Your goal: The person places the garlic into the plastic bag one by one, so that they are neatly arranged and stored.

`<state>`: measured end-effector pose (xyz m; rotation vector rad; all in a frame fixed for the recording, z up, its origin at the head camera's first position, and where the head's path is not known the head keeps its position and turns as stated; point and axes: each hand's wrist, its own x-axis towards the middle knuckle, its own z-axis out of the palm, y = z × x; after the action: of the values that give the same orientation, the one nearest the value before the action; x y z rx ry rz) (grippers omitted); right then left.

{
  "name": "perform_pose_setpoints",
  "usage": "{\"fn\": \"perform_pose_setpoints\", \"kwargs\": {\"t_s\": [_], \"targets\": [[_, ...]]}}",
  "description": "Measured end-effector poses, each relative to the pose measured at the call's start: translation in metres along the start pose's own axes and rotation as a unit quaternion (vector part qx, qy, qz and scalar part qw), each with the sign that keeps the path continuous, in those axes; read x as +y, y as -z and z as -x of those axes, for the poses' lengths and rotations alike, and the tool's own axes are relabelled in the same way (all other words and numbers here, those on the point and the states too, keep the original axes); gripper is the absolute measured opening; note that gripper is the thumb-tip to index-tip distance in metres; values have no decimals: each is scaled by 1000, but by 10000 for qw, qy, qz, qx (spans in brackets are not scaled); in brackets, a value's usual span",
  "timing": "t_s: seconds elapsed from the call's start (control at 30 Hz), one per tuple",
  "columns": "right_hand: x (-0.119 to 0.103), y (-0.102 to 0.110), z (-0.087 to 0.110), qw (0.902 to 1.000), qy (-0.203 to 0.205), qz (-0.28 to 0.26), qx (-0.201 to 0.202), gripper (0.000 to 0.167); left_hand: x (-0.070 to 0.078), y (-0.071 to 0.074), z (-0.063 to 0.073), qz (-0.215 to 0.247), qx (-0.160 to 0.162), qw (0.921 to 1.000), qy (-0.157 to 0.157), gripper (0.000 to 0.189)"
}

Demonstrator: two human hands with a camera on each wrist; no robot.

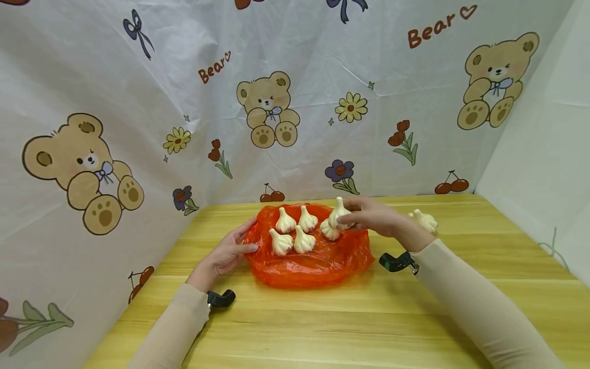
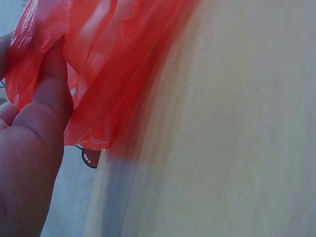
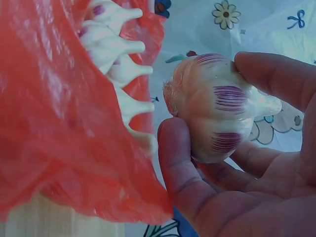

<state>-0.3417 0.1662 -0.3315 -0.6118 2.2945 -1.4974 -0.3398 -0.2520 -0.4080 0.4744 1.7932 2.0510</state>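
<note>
A red plastic bag (image 1: 295,269) lies spread wide on the table, with several garlic bulbs (image 1: 281,242) in it. Its left edge is pinched by my left hand (image 1: 228,251), the thumb in front; the left wrist view shows the film (image 2: 98,59) between thumb and fingers. Over the bag's right side my right hand (image 1: 369,218) holds another garlic bulb (image 1: 338,212), stem up. In the right wrist view that bulb (image 3: 217,108), white with purple streaks, sits between thumb and fingers, apart from the bulbs in the bag.
More garlic (image 1: 425,220) lies on the wooden table (image 1: 322,328) to the right, partly behind my right forearm. A bear-print cloth (image 1: 304,169) hangs along the back and left. A thin cord (image 1: 553,251) lies near the right edge.
</note>
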Motion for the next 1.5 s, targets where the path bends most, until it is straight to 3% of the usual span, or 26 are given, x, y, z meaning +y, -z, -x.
{"fn": "perform_pose_setpoints", "kwargs": {"t_s": [0.3, 0.53, 0.67, 0.87, 1.03, 1.27, 1.5], "targets": [[-5, -17, -19, 9992, -286, 214, -151, 35, 0, 1, -4, 9, -102, 9999, -35, 91], [-7, -26, -29, 9975, -659, 62, -247, 33, 0, 1, -3, 24, -157, 9998, -111, 91], [-9, -32, -32, 9962, -842, 57, -230, 42, 0, 0, -3, 86, -90, 9999, -65, 91], [-9, -39, -34, 9946, -993, 265, -151, 68, 1, -1, -3, 37, -41, 10000, -8, 90], [-4, -44, -36, 9945, -1012, 282, -18, 57, 2, -1, -3, 15, -34, 10000, 0, 91], [2, -47, -38, 9907, -1096, 768, 261, 73, 2, -1, -2, 67, -82, 9999, -58, 92], [6, -52, -38, 9861, -1052, 1228, 372, 69, 1, 0, -1, 61, -53, 9999, -63, 91]]}}
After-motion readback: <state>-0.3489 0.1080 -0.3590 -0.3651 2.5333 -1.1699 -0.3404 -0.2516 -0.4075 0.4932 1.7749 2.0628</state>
